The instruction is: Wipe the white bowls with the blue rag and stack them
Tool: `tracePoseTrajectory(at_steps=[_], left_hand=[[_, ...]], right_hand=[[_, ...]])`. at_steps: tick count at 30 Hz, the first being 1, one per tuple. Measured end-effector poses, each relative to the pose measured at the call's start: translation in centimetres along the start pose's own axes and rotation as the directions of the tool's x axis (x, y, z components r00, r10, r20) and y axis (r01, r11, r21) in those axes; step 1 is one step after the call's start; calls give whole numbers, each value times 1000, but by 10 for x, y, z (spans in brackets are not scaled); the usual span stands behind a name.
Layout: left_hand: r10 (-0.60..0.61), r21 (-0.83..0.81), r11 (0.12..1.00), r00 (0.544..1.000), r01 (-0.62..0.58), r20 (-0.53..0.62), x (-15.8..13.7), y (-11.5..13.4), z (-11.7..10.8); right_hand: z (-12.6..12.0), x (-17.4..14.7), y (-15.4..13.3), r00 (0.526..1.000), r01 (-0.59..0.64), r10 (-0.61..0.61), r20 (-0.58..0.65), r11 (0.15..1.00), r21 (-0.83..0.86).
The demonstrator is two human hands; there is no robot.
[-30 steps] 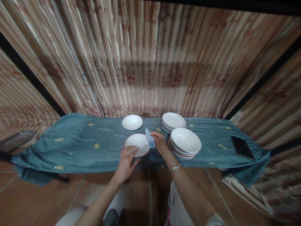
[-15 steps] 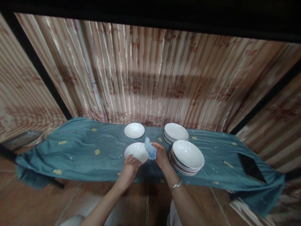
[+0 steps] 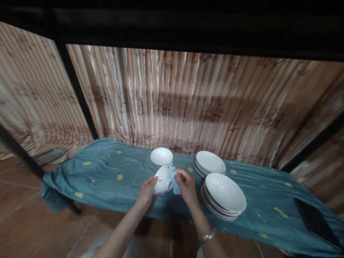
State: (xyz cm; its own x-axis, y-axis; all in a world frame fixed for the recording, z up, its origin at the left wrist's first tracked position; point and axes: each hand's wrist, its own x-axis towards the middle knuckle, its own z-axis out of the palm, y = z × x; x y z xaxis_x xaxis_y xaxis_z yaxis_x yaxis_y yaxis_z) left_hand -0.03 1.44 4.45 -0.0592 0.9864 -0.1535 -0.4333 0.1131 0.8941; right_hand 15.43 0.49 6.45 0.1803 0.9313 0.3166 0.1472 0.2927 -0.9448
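Observation:
My left hand [image 3: 147, 190] grips the rim of a white bowl [image 3: 162, 179] with small red marks on its outside. The bowl is tipped on its side, its outer wall and foot turned towards me and to the right. Between the fingers of my right hand [image 3: 185, 182] is a light blue cloth [image 3: 174, 182], pressed against the bowl's base. Just behind stands another white bowl [image 3: 161, 156], upright. To the right of my right hand rises a stack of white bowls [image 3: 225, 193] with some reddish rims.
A second stack of white dishes [image 3: 211, 162] with dark rims stands behind the nearer stack. A black tablet-like slab [image 3: 317, 220] lies at the right on the teal tablecloth [image 3: 107, 186]. Dark posts [image 3: 77, 89] and a striped curtain [image 3: 172, 100] enclose the table.
The bowl has been lifted and turned from upright to tilted, with its outside now showing. My right hand has brought the cloth against its base. The camera view has shifted left.

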Motion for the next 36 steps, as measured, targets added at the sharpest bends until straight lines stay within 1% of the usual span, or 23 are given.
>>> tracePoseTrajectory(at_steps=[1, 3, 5, 6, 8, 9, 11, 15, 19, 22, 24, 27, 32, 36], left_hand=[[-16, -48, 999, 1000, 16, -4, -1, 1, 1], [-32, -106, 994, 999, 35, 25, -3, 3, 1], [-29, -134, 990, 998, 36, 54, -6, 4, 2], [-21, -140, 990, 998, 30, 62, -8, 4, 2], [-2, -145, 989, 998, 12, 66, -11, 5, 2], [5, -141, 990, 998, 4, 66, -13, 6, 2], [18, -119, 993, 997, -9, 74, -16, 7, 3], [45, -49, 998, 996, -41, 83, -20, 7, 3], [76, 14, 997, 994, -77, 78, -21, 4, -3], [69, 4, 998, 994, -70, 87, -21, 1, -8], [66, -21, 998, 993, -64, 96, -21, 1, -10], [57, -59, 997, 993, -51, 105, -20, 1, -12], [-21, -143, 989, 999, 28, 50, -17, -2, -13], [-65, -144, 987, 996, 74, 64, -15, -2, -12]], right_hand=[[5, -6, -2, 994, 111, -110, 23, 987, -115], [17, -18, -3, 956, 294, -273, 110, 904, -312], [31, -29, 4, 887, 461, -410, 211, 765, -450], [37, -33, 9, 854, 516, -456, 250, 688, -509], [47, -39, 18, 816, 563, -497, 296, 568, -600], [50, -41, 21, 810, 567, -499, 309, 529, -631], [52, -42, 23, 814, 558, -484, 323, 492, -668], [49, -42, 19, 820, 550, -473, 322, 494, -673], [50, -42, 19, 801, 573, -497, 335, 472, -670], [52, -41, 20, 783, 597, -505, 362, 450, -664], [54, -40, 19, 787, 595, -498, 365, 455, -662], [54, -37, 17, 806, 572, -483, 340, 493, -656], [48, -27, 16, 858, 503, -429, 282, 589, -633], [39, -17, 24, 903, 424, -381, 201, 705, -569]])
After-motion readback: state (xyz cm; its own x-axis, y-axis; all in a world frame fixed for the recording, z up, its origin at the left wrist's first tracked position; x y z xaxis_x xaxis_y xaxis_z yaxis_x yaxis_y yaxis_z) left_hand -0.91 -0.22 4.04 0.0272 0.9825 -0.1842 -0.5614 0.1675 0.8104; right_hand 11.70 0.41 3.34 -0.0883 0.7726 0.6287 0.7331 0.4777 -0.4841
